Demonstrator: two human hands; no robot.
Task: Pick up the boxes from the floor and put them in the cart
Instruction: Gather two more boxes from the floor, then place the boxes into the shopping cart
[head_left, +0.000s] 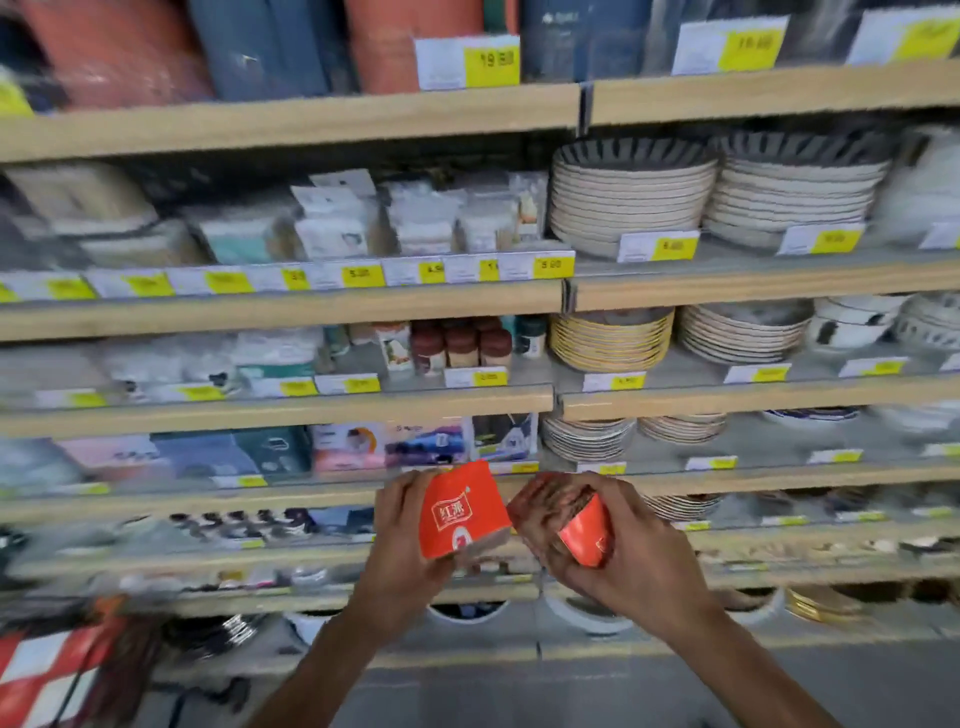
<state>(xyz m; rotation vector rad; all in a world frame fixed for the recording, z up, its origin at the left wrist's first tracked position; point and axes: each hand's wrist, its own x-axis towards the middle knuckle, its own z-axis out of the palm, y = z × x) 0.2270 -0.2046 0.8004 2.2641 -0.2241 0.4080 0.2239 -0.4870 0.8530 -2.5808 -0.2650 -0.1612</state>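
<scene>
I hold two small orange boxes up in front of the store shelves. My left hand grips one orange box with a white label facing me. My right hand grips a second orange box, tilted, with its patterned side turned toward the first. The two boxes nearly touch at chest height. The view is blurred by motion. The cart itself cannot be made out for certain.
Wooden shelves with yellow price tags fill the view, stacked with plates, bowls and packaged goods. A red and white object sits at the lower left. Grey floor lies below the shelves.
</scene>
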